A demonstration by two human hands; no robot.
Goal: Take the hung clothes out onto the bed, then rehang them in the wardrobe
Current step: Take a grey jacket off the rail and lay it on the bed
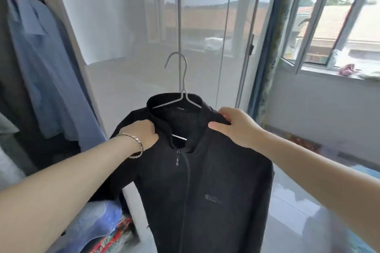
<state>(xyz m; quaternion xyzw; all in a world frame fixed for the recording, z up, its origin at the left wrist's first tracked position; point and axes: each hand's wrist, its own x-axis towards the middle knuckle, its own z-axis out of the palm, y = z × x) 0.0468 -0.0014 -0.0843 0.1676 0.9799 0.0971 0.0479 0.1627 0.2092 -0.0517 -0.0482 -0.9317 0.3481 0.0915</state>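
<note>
Black zip-front fabric jacket: centre to 6 o'clock, held aloft, probably for rehanging.
Right hand: pinching shoulder, 3 o'clock of collar, levelling.
Left hand: gripping shoulder, 9 o'clock, steadying.
Thin grey wire hanger: inside collar, hook free at 12 o'clock.

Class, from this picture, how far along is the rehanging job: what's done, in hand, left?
Done: the black jacket is on its hanger. In hand: the left hand and right hand grip its shoulders. Left: the hanger hooks on nothing, not yet hung beside the blue shirt.
</note>
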